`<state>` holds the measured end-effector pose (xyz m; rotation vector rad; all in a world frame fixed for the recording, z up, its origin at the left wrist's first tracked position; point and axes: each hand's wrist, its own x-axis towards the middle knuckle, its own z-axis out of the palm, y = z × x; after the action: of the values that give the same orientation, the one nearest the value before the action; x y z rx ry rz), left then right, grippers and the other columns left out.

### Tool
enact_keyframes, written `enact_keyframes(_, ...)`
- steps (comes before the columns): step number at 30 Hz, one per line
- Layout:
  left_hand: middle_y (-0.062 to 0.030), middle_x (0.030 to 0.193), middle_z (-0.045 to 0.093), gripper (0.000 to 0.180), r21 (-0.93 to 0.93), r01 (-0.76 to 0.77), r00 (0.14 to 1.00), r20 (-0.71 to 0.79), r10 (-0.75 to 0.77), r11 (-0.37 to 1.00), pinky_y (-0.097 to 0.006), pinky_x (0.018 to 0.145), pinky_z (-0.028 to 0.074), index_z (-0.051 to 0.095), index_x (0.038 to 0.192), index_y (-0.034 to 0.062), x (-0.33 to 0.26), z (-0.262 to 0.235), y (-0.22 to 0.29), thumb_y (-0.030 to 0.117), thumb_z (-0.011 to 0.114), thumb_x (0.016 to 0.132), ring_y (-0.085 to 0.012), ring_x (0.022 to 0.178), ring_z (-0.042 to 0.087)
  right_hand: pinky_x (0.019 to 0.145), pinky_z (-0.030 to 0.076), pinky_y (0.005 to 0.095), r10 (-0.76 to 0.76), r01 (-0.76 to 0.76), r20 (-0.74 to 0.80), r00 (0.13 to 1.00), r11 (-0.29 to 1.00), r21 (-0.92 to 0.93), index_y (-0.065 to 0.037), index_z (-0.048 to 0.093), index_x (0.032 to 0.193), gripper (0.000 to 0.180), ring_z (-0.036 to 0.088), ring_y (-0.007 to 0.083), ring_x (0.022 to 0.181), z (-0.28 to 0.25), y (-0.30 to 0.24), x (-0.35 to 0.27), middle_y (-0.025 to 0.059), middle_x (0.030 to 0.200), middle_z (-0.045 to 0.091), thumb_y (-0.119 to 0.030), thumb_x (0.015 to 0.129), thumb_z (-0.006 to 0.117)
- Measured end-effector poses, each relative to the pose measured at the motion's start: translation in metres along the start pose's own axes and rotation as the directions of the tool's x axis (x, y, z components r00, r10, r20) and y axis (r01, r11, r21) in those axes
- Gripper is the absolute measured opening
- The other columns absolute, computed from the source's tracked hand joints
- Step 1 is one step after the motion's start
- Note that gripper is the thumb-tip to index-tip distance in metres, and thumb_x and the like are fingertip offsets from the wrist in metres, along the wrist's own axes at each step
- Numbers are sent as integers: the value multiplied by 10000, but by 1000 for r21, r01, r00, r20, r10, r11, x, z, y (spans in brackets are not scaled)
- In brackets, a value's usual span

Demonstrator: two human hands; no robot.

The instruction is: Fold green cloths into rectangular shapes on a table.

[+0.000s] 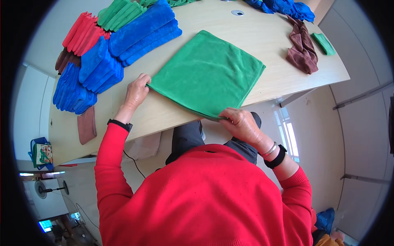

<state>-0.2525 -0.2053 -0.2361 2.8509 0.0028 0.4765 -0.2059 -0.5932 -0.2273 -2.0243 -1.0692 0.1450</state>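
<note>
A green towel, folded into a square, lies flat on the pale wooden table before me. Its nearest edge hangs slightly over the table's front. My left hand pinches the towel's left corner between thumb and fingers. At the near corner, to the right, my right hand grips the edge with its fingers curled round it. Both sleeves are red, and each wrist wears a black band; the right one also has a bangle.
At the left stand stacks of folded blue towels, red towels and green towels. A folded brown cloth lies near the left edge. Crumpled brown cloth, a small green cloth and a blue heap lie right.
</note>
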Motion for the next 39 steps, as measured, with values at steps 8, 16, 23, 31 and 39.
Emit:
enact_keyframes(8, -133, 1064, 557, 369, 287, -33, 999, 36, 24, 957, -431, 847, 432, 533, 1034, 54, -12, -16, -1, -72, 507, 689, -341, 1035, 534, 667, 497, 428, -27, 25, 30, 999, 998, 56, -52, 617, 853, 112, 619, 334, 771, 48, -22, 20, 133, 808, 629, -140, 786, 603)
enact_keyframes(16, -115, 1022, 569, 323, -265, -158, 977, 96, 189, 951, -396, 832, 430, 554, 963, 36, -50, -10, 140, -6, 642, 655, -304, 993, 542, 646, 502, 393, -10, 10, -4, 1000, 978, 206, -40, 631, 894, 146, 619, 318, 739, 61, -45, 46, 136, 810, 623, -138, 787, 643)
enact_keyframes(23, -88, 842, 572, 199, -216, -83, 996, 1, 86, 973, -388, 781, 432, 531, 796, 40, -84, -11, 103, -51, 604, 635, -297, 848, 556, 741, 494, 379, -237, 181, -186, 954, 945, -272, -35, 604, 998, 251, 599, 294, 870, 12, -2, 48, 118, 907, 618, -147, 782, 665)
enact_keyframes(31, -96, 836, 589, 184, -139, 25, 991, 136, -6, 990, -368, 814, 443, 556, 827, 41, -90, -48, 78, -32, 607, 665, -273, 851, 583, 731, 505, 360, -127, 117, -17, 992, 951, -287, -24, 636, 973, 200, 607, 259, 827, -23, 27, 23, 94, 875, 630, -144, 813, 632)
enact_keyframes(39, -87, 728, 631, 180, -183, 392, 908, 235, -347, 902, -308, 639, 469, 622, 861, 10, 17, -35, -30, 176, 658, 803, -175, 702, 608, 683, 514, 296, 318, -323, 56, 946, 932, 163, -14, 643, 1040, 288, 647, 187, 722, -66, 75, 141, 125, 862, 676, -206, 829, 600)
